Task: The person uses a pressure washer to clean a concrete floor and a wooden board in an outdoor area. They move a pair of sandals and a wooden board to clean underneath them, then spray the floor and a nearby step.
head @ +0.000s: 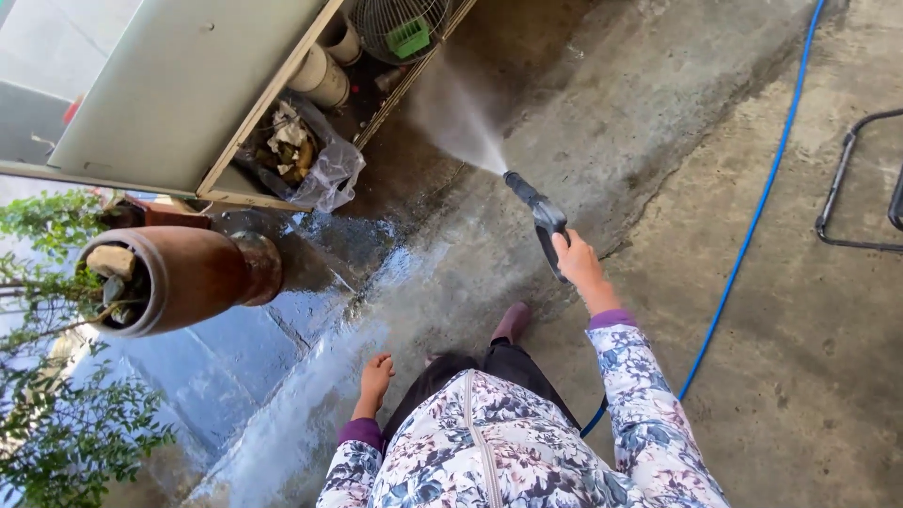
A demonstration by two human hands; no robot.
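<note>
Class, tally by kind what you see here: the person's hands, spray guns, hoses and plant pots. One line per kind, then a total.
Hands: 2 (left hand, right hand)
Spray gun: 1
Blue hose: 1
Brown plant pot: 1
Total: 5

One package is visible: a crumpled clear plastic bag [315, 160] holding brownish and white scraps. It lies at the open edge of the tilted wooden-framed shelf unit [273, 99], at the upper left. A small green rectangular tag [408, 38] sits on the round wire fan guard [395, 23] above.
</note>
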